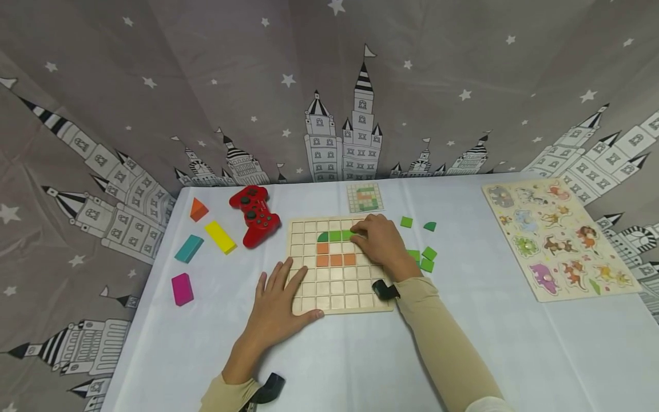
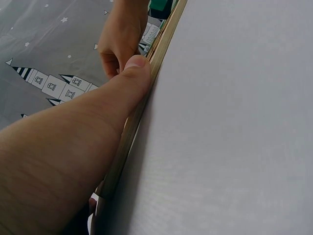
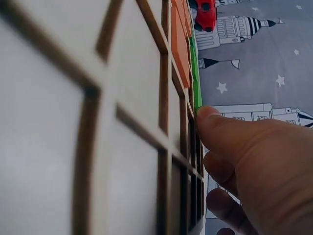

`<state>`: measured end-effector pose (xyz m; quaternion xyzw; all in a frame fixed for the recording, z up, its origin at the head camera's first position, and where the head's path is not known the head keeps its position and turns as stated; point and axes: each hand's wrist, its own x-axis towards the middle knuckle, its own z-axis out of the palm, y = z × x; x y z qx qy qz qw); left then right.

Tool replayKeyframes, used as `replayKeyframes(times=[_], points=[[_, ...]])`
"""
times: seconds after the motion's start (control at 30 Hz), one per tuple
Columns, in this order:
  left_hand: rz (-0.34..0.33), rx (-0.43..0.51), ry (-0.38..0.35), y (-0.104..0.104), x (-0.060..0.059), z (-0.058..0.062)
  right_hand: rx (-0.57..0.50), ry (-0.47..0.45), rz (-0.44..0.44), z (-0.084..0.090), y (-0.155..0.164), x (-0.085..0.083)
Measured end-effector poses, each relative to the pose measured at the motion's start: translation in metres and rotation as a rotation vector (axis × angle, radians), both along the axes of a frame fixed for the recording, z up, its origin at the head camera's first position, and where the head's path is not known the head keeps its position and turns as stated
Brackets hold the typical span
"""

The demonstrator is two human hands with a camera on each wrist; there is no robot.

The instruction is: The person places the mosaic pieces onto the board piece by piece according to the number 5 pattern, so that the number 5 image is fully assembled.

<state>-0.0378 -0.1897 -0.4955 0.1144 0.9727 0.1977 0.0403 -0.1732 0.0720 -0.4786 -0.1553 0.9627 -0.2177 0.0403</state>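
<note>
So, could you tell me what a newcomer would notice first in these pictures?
Probably the pale wooden grid board at the table's centre, with green and orange tiles in its upper rows. The right hand sets its fingers on the green tiles, while the left hand lies flat on the board's near-left corner. The red game controller lies beyond, left of the board.

1. We see a pale square wooden grid board, matt, its raised ribs smooth in the right wrist view.
2. The flat orange tiles and green tiles in it look smooth and painted.
3. The red game controller near the table's far left corner is glossy plastic.
4. The white table covering looks matt, faintly grained.
5. The grey castle-print backdrop is soft creased cloth.
</note>
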Motion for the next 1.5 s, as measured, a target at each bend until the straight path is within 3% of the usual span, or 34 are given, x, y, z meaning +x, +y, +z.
replayKeyframes(times=[0.17,0.33,0.53,0.7,1.5], points=[[0.004,-0.004,-0.023,0.0,0.001,0.001,-0.035,-0.015,-0.011,0.001,0.012,0.001],[0.004,-0.006,-0.024,0.0,0.0,0.003,-0.106,-0.046,-0.092,0.004,0.045,0.003],[0.004,-0.01,-0.022,0.0,0.0,0.003,-0.081,-0.046,-0.212,0.003,0.095,0.004],[0.009,-0.011,-0.021,-0.002,0.001,0.002,-0.076,-0.053,-0.245,0.0,0.118,0.001],[0.004,-0.004,-0.015,0.0,0.0,0.0,-0.05,-0.086,-0.237,-0.009,0.12,-0.011]])
